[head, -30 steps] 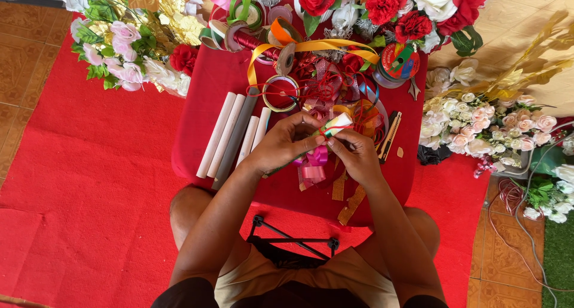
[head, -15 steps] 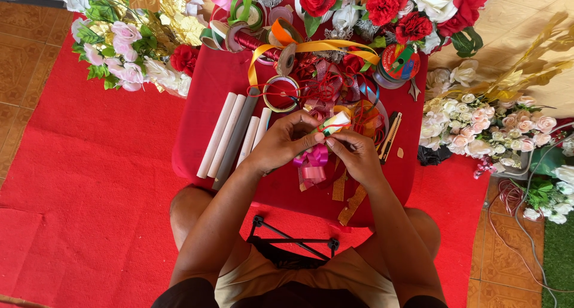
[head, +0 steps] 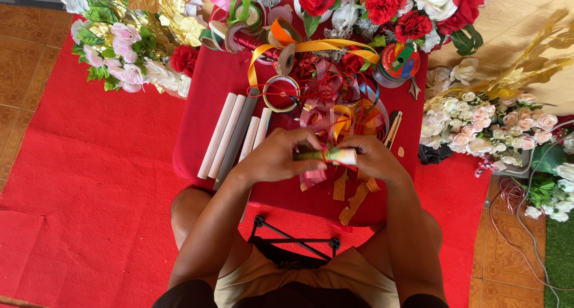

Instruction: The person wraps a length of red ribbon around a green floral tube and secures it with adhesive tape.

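We see both hands meeting over the low red table (head: pixel 203 123), gripping a small rolled paper tube (head: pixel 326 156), cream with a greenish end, lying crosswise. The left hand (head: pixel 278 158) curls its fingers around the greenish end; the right hand (head: pixel 373 158) pinches the cream end, and a thin red ribbon (head: pixel 324 152) crosses the tube between the fingertips. Beside the left forearm lie smooth white and grey paper rolls (head: pixel 233 135). Behind, glossy ribbon spools (head: pixel 281 93) tangle with an orange satin ribbon (head: pixel 317 46), a round multicoloured spool (head: pixel 399 60) and fabric roses (head: pixel 388 6).
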